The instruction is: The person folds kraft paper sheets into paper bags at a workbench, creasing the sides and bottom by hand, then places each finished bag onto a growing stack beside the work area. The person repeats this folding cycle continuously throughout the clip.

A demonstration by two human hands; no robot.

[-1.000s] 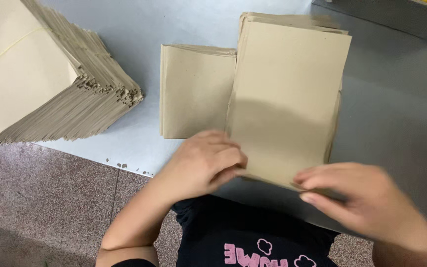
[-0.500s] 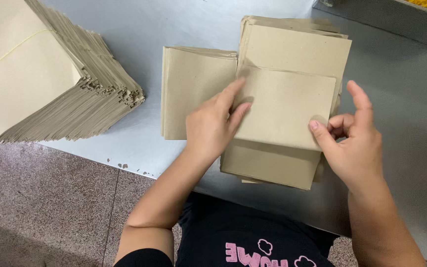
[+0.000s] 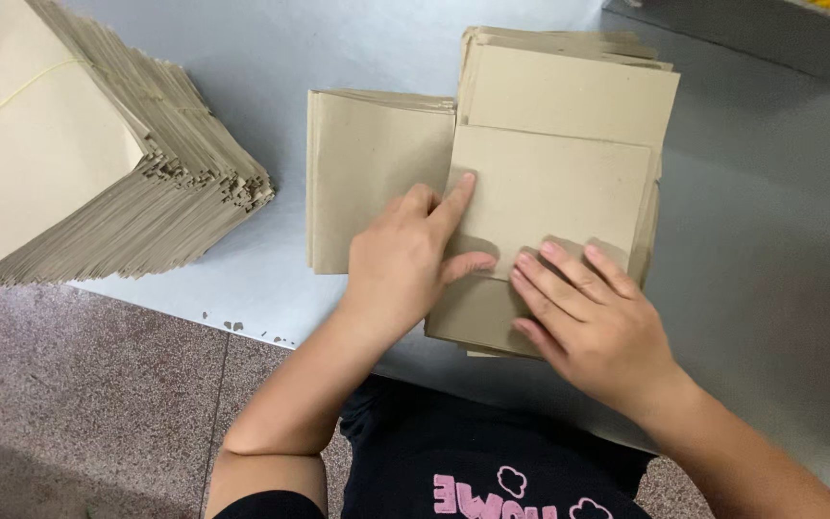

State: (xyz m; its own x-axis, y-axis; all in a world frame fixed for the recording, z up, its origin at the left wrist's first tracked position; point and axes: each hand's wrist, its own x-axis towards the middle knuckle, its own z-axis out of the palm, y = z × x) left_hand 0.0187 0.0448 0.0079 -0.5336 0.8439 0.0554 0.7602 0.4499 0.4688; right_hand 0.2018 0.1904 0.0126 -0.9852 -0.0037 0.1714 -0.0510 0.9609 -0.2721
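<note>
A stack of brown paper sheets (image 3: 573, 91) lies on the grey table (image 3: 338, 58) in front of me. The top sheet's near part is folded up over itself, making a flap (image 3: 549, 187). My left hand (image 3: 405, 264) rests flat on the flap's left edge, index finger stretched forward. My right hand (image 3: 593, 322) presses its fingers down on the fold at the near edge. Left of the stack lies a smaller pile of folded brown sheets (image 3: 367, 163), partly under my left hand.
A large fanned pile of brown paper sheets (image 3: 79, 163), bound by a thin yellow string, sits at the table's left corner. A grey tray edge (image 3: 761, 34) runs along the far right. Speckled floor (image 3: 79, 404) shows below the table's front edge.
The top sheet's near end was lifted and folded forward over itself. Both hands moved from the sheet's near edge onto the folded flap and now press it flat.
</note>
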